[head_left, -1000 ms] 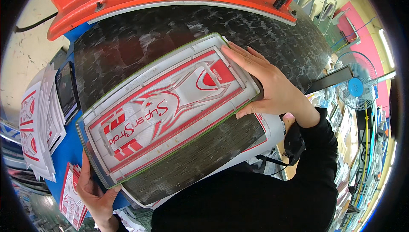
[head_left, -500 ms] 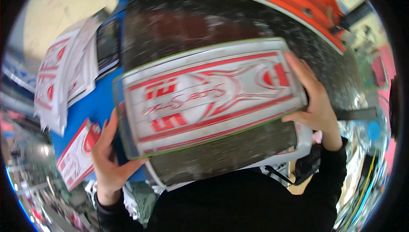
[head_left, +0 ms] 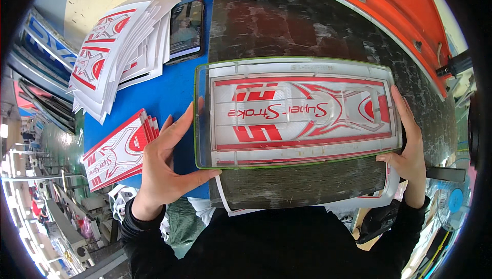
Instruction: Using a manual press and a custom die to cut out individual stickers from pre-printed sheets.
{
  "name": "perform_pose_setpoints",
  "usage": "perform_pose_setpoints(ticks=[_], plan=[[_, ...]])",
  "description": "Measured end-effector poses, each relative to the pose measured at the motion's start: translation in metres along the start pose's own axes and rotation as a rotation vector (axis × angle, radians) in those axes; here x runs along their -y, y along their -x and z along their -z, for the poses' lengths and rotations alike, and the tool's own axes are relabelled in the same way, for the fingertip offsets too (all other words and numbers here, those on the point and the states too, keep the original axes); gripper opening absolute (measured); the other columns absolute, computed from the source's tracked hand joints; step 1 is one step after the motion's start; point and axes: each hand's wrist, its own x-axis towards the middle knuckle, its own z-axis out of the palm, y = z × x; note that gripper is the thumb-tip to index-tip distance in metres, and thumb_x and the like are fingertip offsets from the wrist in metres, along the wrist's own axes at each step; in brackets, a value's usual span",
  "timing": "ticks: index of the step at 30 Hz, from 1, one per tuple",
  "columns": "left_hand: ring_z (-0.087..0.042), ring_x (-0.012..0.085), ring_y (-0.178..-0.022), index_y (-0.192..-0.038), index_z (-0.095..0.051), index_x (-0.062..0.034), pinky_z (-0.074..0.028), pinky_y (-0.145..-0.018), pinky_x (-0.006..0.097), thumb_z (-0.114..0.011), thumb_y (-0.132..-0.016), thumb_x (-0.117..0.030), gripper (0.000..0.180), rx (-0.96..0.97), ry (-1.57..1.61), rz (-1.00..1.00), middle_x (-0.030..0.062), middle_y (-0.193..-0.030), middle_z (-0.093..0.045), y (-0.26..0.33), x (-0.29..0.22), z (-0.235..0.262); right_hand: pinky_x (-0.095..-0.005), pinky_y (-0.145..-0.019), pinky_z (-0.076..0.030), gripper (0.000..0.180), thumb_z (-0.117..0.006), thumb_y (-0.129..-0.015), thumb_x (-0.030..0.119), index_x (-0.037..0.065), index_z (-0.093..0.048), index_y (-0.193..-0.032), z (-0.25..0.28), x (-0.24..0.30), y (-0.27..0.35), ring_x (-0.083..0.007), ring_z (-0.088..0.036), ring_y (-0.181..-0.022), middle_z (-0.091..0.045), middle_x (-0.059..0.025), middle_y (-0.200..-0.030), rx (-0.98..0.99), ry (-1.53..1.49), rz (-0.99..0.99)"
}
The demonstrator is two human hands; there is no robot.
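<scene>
A clear rectangular plate with a green rim (head_left: 204, 148), apparently a cutting die, lies or is held over a white sheet printed in red (head_left: 353, 135). The print shows through the plate. My left hand (head_left: 166, 158) grips the left end, thumb along the near edge and fingers at the side. My right hand (head_left: 410, 148) holds the right end, its thumb at the near corner and fingers along the side. Beneath is a dark, scuffed board (head_left: 287, 189). Whether the plate rests fully on the board, I cannot tell.
On the blue surface (head_left: 169, 92) at left lie a stack of large printed sheets (head_left: 110, 48), a phone (head_left: 186, 30) and a small pile of cut printed pieces (head_left: 120, 151). An orange machine part (head_left: 379, 2) spans the far right. White paper (head_left: 348, 204) shows by the board's near edge.
My view has shifted, so everything sits further right in it. The plate, tilted before, now looks level, and both hands still hold its ends.
</scene>
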Motion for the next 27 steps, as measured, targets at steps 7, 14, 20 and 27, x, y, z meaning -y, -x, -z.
perform_pose_setpoints(ticks=[7, 14, 20, 27], plan=[[-0.043, 0.0284, -0.144, -0.152, -0.039, 0.0022, -0.014, -0.121, 0.055, -0.089, -0.065, -0.011, 0.101, 0.020, -0.109, -0.022, 0.0173, -0.152, -0.050, 0.001, -0.005, 0.003, -0.0476, -0.120, -0.025, 0.117, -0.082, -0.065, 0.056, -0.003, -0.034, -0.154, 0.003, 0.000, -0.001, -0.0362, -0.040, -0.145, -0.040, -0.0230, -0.157, 0.020, 0.032, 0.005], [-0.045, 0.0372, -0.142, -0.152, -0.037, 0.0047, -0.020, -0.119, 0.061, -0.087, -0.068, -0.017, 0.100, 0.021, -0.193, -0.101, 0.0240, -0.148, -0.050, 0.003, -0.011, 0.001, -0.0422, -0.118, -0.031, 0.058, -0.053, -0.103, 0.035, 0.004, -0.043, -0.152, 0.077, -0.080, 0.006, -0.0265, -0.041, -0.144, -0.046, -0.0161, -0.153, -0.881, 0.113, -0.035], [-0.047, 0.0403, -0.139, -0.152, -0.035, 0.0054, -0.021, -0.118, 0.064, -0.087, -0.069, -0.018, 0.100, 0.020, -0.219, -0.160, 0.0266, -0.146, -0.050, 0.006, -0.009, 0.002, -0.0381, -0.118, -0.033, 0.047, -0.046, -0.108, 0.028, 0.006, -0.047, -0.150, 0.196, -0.173, -0.037, -0.0239, -0.043, -0.143, -0.051, -0.0143, -0.147, -0.816, -0.501, -0.121], [-0.047, 0.0398, -0.138, -0.152, -0.034, 0.0075, -0.022, -0.119, 0.060, -0.085, -0.072, -0.019, 0.098, 0.004, -0.228, -0.186, 0.0266, -0.144, -0.050, 0.008, -0.010, 0.002, -0.0267, -0.068, -0.047, 0.018, -0.071, -0.095, 0.023, 0.006, -0.066, -0.098, 0.175, -0.143, -0.087, -0.0103, -0.060, -0.072, -0.061, 0.0012, -0.079, -1.014, -0.673, -0.214]])
